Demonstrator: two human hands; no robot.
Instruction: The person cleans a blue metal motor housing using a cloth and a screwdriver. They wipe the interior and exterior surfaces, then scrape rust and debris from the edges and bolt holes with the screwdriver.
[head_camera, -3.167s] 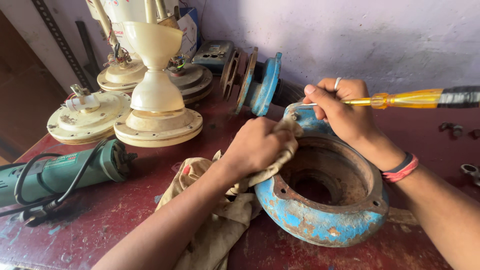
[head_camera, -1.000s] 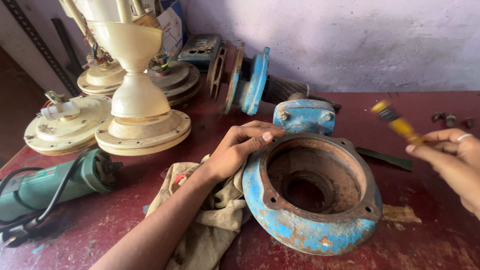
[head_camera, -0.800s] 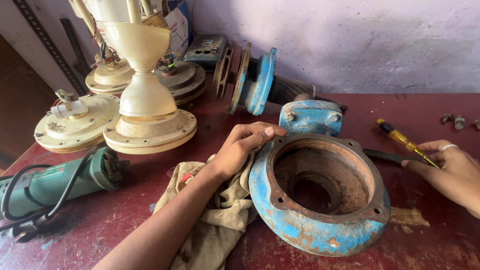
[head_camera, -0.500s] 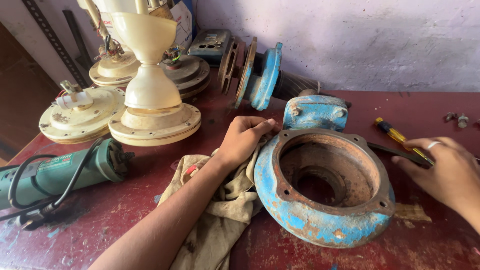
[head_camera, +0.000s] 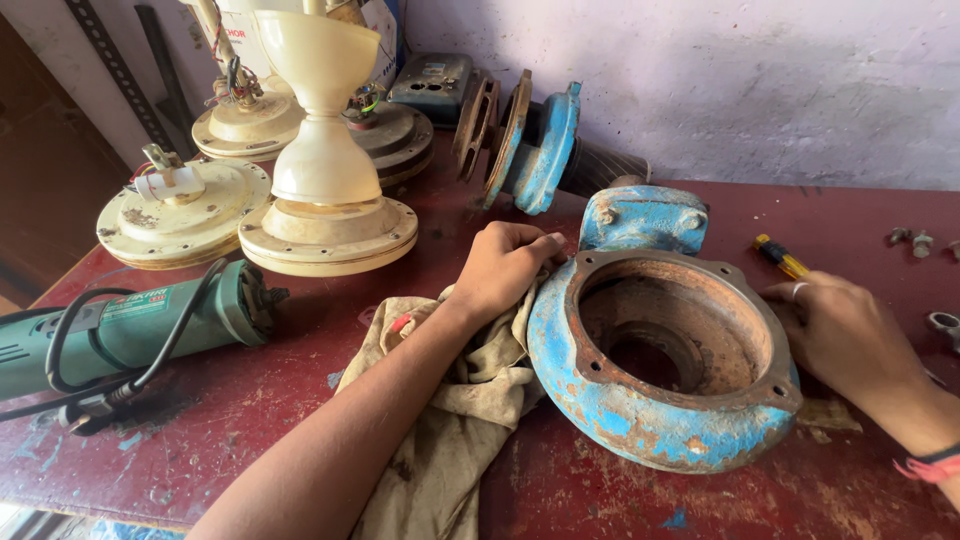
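Resting loosely curled, the left hand (head_camera: 505, 268) has its fingers (head_camera: 535, 243) against the flange rim of the blue pump casing (head_camera: 670, 365), pressing a beige rag (head_camera: 455, 420) under the palm without really gripping it. The right hand (head_camera: 845, 335) lies flat, fingers spread, against the far side of the casing and holds nothing. Three seconds ago that hand was raised with the yellow-handled screwdriver (head_camera: 778, 256); within the last second it lowered the tool and let go, so the screwdriver now lies on the red workbench (head_camera: 620, 500) just behind the knuckles. With both hands bracing the rusty shell, the work looks to have passed from prying or scraping to steadying the casing. The casing sits mouth-up, mid-bench. A green angle grinder (head_camera: 130, 325) and cream ceiling-fan motors (head_camera: 325, 190) stand well left.
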